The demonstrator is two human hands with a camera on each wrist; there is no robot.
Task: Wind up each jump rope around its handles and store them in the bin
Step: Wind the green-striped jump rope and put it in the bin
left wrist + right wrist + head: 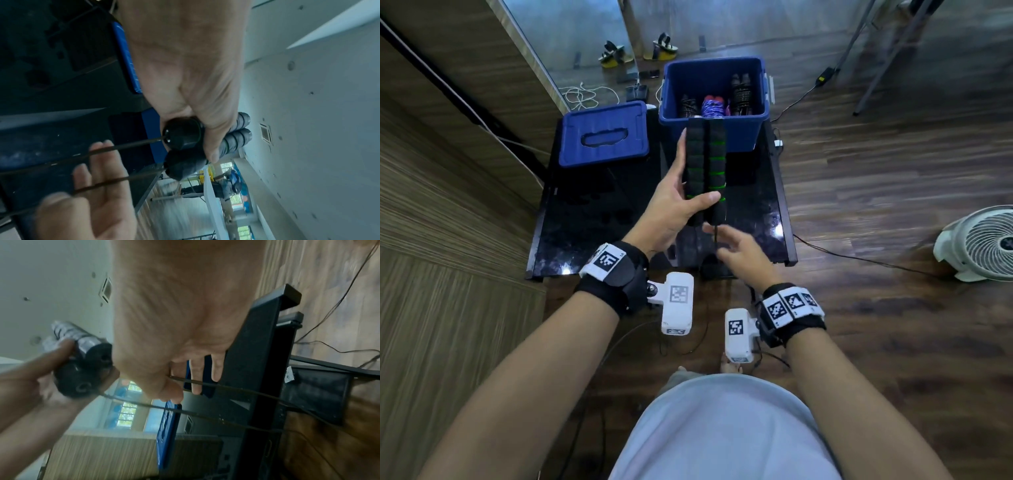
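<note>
Now, head view — step: you are mid-wind on one jump rope; your left hand [671, 205] curls round the paired handles [705, 171], thumb across them, green rope turns already lying over their foam.
Head view — right hand: your right hand [739, 253] sits just below the handles' near ends, fingers loosely spread, the loose cord [716, 236] running down past it (whether it pinches the cord, I cannot tell here).
Head view — bin: the blue bin [753, 133] stands beyond your left hand's fingertips, wound ropes already in it; its lid [604, 135] lies off to that hand's outer side.
Left wrist view — cords: two dark strands [127, 144] leave the handle ends and cross your right hand's open fingers [98, 162].
Right wrist view — grip: the strands [205, 386] pass under your thumb and across straight fingers; nothing is gripped.
Next move: likely gather both strands and carry them round the handles with even tension, keeping your left thumb clamped so the laid turns do not slip.
Surface and room: a glossy black table [592, 219] on wood flooring; a white fan [983, 243] stands well out past your right hand.
</note>
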